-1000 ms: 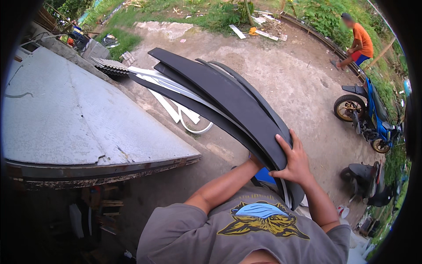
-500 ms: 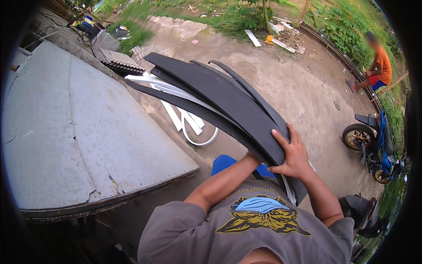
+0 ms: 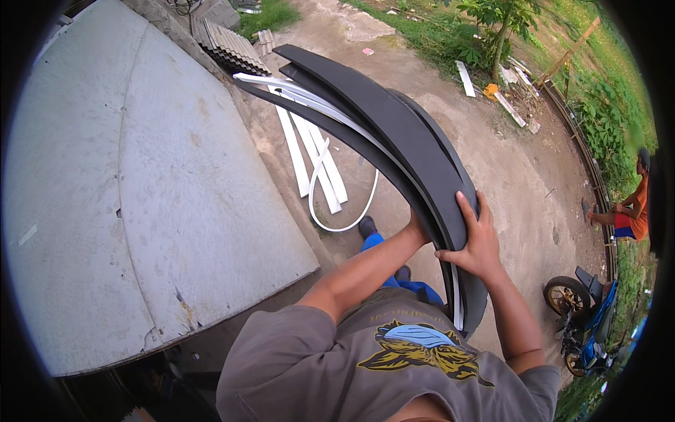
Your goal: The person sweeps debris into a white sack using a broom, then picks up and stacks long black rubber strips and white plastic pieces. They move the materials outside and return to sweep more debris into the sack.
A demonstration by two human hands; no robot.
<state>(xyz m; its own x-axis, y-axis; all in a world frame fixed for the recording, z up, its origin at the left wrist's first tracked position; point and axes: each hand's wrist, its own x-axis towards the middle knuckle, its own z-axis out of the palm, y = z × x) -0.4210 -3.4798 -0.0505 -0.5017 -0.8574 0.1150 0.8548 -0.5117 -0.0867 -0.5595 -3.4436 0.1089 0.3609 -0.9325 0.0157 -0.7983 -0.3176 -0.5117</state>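
The right hand (image 3: 482,245) keeps its grip closed around the bundle of black curved strips (image 3: 404,144), thumb on one long edge, fingers over the outer face. The left hand (image 3: 420,228) goes beneath, so how far its grip is closed I cannot tell. The bundle, with pale strips (image 3: 309,96) inside, is in the air before the shirt (image 3: 330,366), its far end close to the right edge of the grey sheet (image 3: 190,176). Since half a second ago the hold is the same, but the surroundings swing clockwise and a dark shoe (image 3: 367,226) now appears; I judge that the person turns left while carrying, with the load steady. Beyond, white slabs (image 3: 290,144) lie on the ground beside that edge
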